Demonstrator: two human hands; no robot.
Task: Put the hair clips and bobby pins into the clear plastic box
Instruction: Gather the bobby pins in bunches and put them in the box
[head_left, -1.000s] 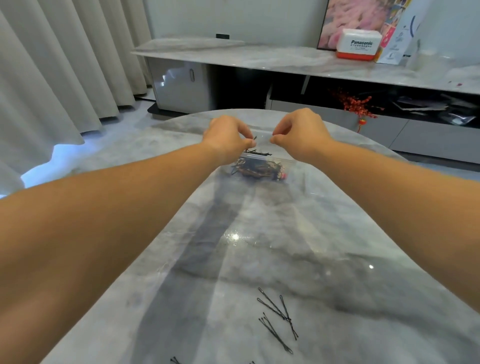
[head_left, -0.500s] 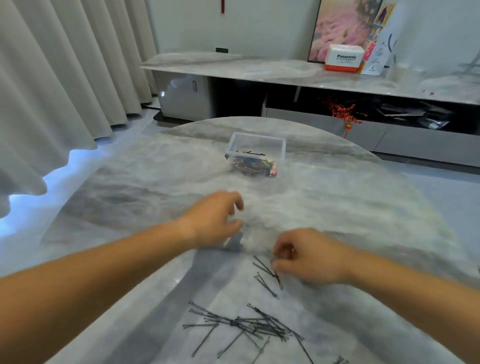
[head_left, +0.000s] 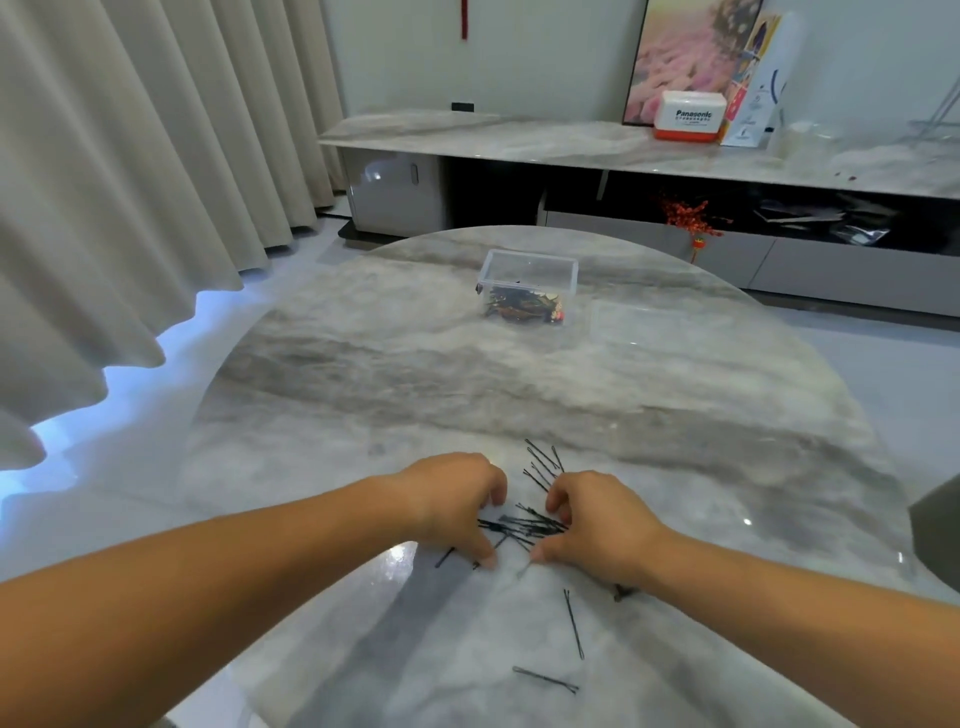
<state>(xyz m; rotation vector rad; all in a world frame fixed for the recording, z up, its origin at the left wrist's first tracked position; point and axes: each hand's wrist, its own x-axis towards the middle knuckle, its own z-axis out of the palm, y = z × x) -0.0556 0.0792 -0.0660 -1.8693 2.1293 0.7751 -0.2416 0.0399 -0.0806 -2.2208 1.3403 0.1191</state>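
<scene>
A clear plastic box (head_left: 528, 269) stands at the far side of the round marble table (head_left: 363, 374), with dark hair clips and pins (head_left: 522, 306) lying in its bottom. A pile of black bobby pins (head_left: 530, 525) lies near the front. My left hand (head_left: 457, 506) and my right hand (head_left: 597, 525) rest on the table on either side of that pile, fingers curled inward and touching the pins. More loose bobby pins lie just beyond the hands (head_left: 543, 462) and nearer to me (head_left: 574, 623), (head_left: 545, 679).
The box's clear lid (head_left: 644, 327) lies flat to the right of the box. Beige curtains (head_left: 130, 182) hang at the left. A low marble sideboard (head_left: 571, 145) with a Panasonic carton (head_left: 690, 117) runs along the far wall. A dark object (head_left: 937, 535) shows at the right edge.
Both hands came back from the box to the near pile of bobby pins. They have closed in on the pile from both sides.
</scene>
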